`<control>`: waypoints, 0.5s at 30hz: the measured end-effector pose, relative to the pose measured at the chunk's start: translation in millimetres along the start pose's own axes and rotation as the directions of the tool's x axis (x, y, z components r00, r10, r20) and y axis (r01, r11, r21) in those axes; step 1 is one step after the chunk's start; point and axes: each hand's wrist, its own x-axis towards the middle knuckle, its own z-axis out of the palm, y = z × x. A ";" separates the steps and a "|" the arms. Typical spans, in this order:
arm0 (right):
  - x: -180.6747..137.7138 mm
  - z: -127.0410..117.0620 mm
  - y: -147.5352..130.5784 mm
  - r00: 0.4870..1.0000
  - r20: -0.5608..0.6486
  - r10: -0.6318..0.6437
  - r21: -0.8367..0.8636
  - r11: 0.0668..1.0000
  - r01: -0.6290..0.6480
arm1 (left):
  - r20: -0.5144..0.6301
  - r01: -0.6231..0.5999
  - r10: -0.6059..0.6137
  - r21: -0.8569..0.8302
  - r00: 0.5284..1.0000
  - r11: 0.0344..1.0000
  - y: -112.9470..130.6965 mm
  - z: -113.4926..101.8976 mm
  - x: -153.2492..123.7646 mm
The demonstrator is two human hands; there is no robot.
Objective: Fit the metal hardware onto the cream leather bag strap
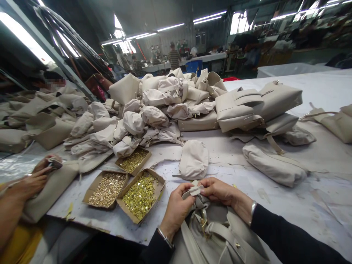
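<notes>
A beige handbag [217,234] lies against the near table edge in front of me. Its short strap tab [195,190] sticks up between my hands. My left hand [177,211] is closed, pinching the tab from the left. My right hand [220,191] is closed on the same tab from the right. Small brass fittings [204,223] show on the bag just below my fingers. To my left stand three shallow cardboard trays of small gold screws and studs [140,196].
A big heap of beige bags and stuffed pouches [154,113] covers the middle of the table, with one pouch [194,159] close ahead. Finished bags [255,104] lie at the right. Another person's hands [35,179] work on a bag at the left. People stand far back.
</notes>
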 end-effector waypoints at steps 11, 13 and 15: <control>-2.3 8.0 8.5 0.998 -0.059 -0.015 -0.009 1.000 0.015 | -0.131 -0.038 0.064 0.192 0.989 0.981 2.5 14.8 -4.2; -8.6 12.7 10.3 0.985 -0.113 -0.129 -0.118 0.986 0.116 | -0.171 -0.013 0.056 0.244 0.984 0.970 -0.1 21.2 -13.4; -14.9 12.1 14.2 0.956 -0.136 -0.260 -0.328 0.923 0.204 | -0.245 -0.053 0.149 0.359 0.958 0.932 -11.0 30.0 -18.8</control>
